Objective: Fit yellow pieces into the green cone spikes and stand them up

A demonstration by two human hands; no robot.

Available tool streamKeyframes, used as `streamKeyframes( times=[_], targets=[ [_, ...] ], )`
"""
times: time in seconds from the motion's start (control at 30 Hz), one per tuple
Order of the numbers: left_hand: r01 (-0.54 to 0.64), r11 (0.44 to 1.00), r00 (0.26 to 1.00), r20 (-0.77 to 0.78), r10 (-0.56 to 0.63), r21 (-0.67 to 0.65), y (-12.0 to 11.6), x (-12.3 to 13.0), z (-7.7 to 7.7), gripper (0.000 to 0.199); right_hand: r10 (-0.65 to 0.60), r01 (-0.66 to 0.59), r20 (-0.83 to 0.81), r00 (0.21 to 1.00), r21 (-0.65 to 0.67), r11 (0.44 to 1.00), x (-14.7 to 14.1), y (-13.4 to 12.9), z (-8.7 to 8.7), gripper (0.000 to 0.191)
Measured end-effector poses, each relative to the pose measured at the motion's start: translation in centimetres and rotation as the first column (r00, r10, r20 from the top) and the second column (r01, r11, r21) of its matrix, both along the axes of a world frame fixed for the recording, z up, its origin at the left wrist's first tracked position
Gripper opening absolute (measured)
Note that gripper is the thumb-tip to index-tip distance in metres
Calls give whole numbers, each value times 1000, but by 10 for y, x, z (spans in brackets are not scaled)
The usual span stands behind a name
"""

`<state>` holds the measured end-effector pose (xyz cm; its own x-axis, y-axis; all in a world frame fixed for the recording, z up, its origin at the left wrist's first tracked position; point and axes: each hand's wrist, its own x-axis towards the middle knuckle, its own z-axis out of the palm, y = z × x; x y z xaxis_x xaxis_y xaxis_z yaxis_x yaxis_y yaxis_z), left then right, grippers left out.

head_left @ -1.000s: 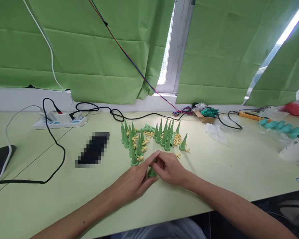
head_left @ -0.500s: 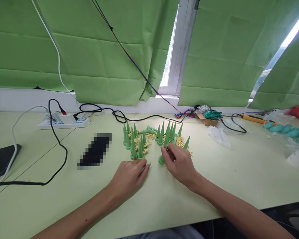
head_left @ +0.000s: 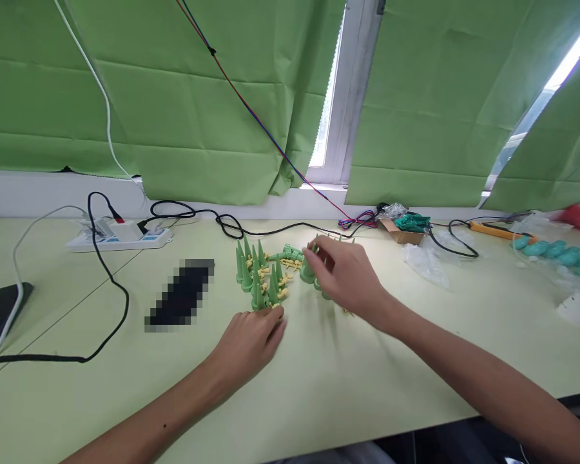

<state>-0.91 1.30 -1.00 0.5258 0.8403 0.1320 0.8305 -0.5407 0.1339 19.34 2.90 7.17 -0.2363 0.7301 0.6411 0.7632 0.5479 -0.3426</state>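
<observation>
My left hand (head_left: 254,334) rests on the table with its fingers curled, just in front of a cluster of green pointed cones (head_left: 256,283). Whatever is under its fingertips is hidden. My right hand (head_left: 345,270) is over a second group of cones, thumb and fingers closed around the upper part of a green cone (head_left: 307,272). The hand covers most of that group. Small yellow pieces (head_left: 283,293) lie among the left cones. Between the groups, towards the back, is a green jointed piece (head_left: 289,251) with more yellow bits beside it.
A power strip (head_left: 120,240) with plugs and a black cable (head_left: 125,290) is at the left. A pixelated dark patch (head_left: 181,296) lies nearer. Behind stand a small cardboard box (head_left: 402,233) and clear plastic wrap (head_left: 425,267). Teal rounded pieces (head_left: 568,256) are far right.
My right hand has moved back and up from the near cone to the right group. That cone no longer stands at its former near spot. My left hand has barely moved.
</observation>
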Motion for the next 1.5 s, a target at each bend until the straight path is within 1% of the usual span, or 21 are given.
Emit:
streamKeyframes(
  times=[0.1, 0.2, 0.27, 0.33, 0.4, 0.53, 0.67, 0.87, 1.07, 1.23, 1.5],
  targets=[
    [1, 1000, 1000, -21, -1, -5, 1, 0, 0, 25, -18, 18, 31, 999, 3, 1000, -9, 41, 13, 18],
    [7, 1000, 999, -35, -7, -10, 1, 1, 1, 25, -16, 24, 115, 993, -65, 998, -25, 82, 19, 19],
    [17, 1000, 999, -35, -17, -11, 0, 1, 1, 26, -25, 42, 147, 989, -114, 993, -37, 106, 19, 19],
    [28, 1000, 999, -30, -28, -12, -1, 1, 1, 28, 15, 15, 156, 988, -188, 982, -48, 128, 16, 19],
    [38, 999, 999, -27, -38, -14, -1, 1, 0, 29, 71, -35, 106, 992, -310, 950, -57, 146, 12, 19],
    [53, 998, 998, -28, -53, -22, -2, 0, 0, 28, 155, -106, 70, 985, -459, 882, -67, 170, 4, 24],
    [59, 997, 998, -31, -60, -44, -3, 0, 1, 27, 213, -162, 24, 977, -565, 809, -72, 179, -4, 22],
    [71, 996, 997, -19, -72, -52, -3, -2, 0, 27, 231, -204, -38, 972, -619, 758, -72, 179, -12, 17],
    [72, 996, 997, -14, -73, -59, -3, -1, 1, 27, 241, -227, -68, 968, -644, 731, -71, 181, -14, 17],
    [72, 996, 997, -13, -73, -60, -1, 0, 0, 27, 242, -228, -73, 968, -670, 707, -62, 183, -14, 15],
    [63, 995, 998, 23, -62, -77, 0, -1, 0, 26, 223, -191, -42, 974, -683, 705, -49, 172, -10, 19]
  ],
)
